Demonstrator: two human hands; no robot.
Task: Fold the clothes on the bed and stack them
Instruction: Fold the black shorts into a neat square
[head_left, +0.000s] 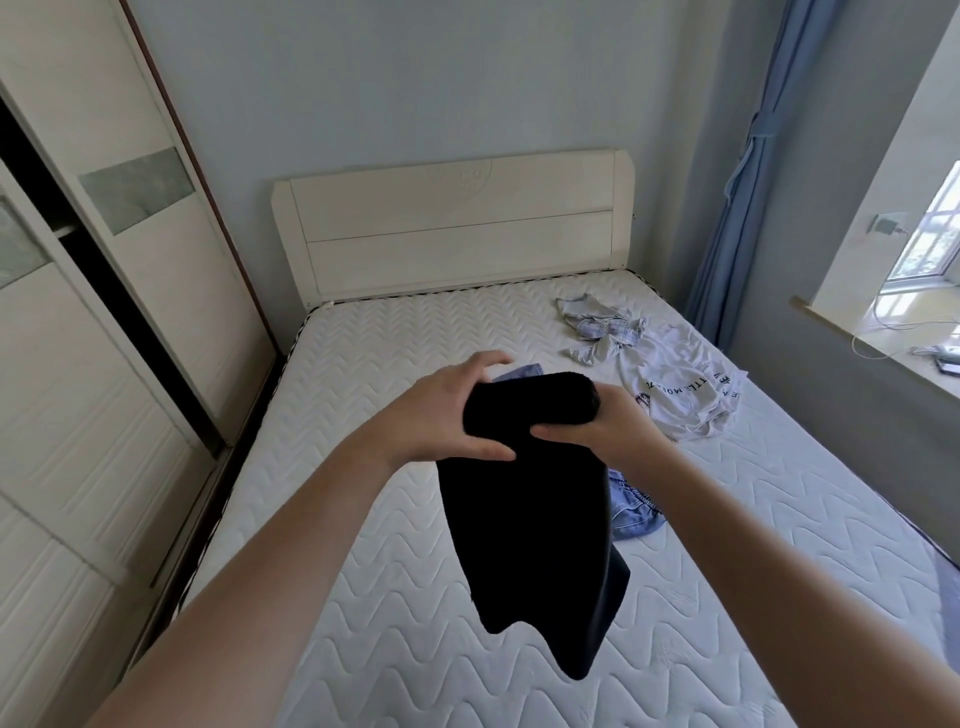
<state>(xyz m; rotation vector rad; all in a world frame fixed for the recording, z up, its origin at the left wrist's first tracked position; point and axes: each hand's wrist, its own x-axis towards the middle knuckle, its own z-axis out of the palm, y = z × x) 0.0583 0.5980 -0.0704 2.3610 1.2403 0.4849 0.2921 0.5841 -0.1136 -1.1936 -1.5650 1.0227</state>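
While you hold it up, the black garment (524, 530) blocks part of the bed behind it.
Hidden: the denim piece (631, 512) shows only at two spots, one edge just beyond your left fingers and a bunch below your right wrist. Can't tell if that is one item or two.
Hard to read: type of black garment unclear, no detail in the dark cloth. Print on the white t-shirt (675, 395) only partly legible.
Cut off: wardrobe (78, 312) runs out of frame on your left. Windowsill (883, 353) clipped at your right.
Left hand (447, 410): thumb under the folded top edge, fingers arched over it and spread, tips partly lifted. Holds the cloth's left end.
Right hand (605, 426): thumb pressed on the front, fingers wrapped behind and hidden. Grips the cloth's right end.
Black garment: in the air above the mattress (363, 597), doubled over at your fingers, the rest hanging below them, touching nothing else.
Count: 2 hands, 1 black garment, 1 white t-shirt, 1 crumpled pale plaid piece (605, 325) just beyond the shirt. Shirt and plaid lie well past your right fingers, toward the headboard (452, 234).
Count, other: 1 blue curtain (743, 182).
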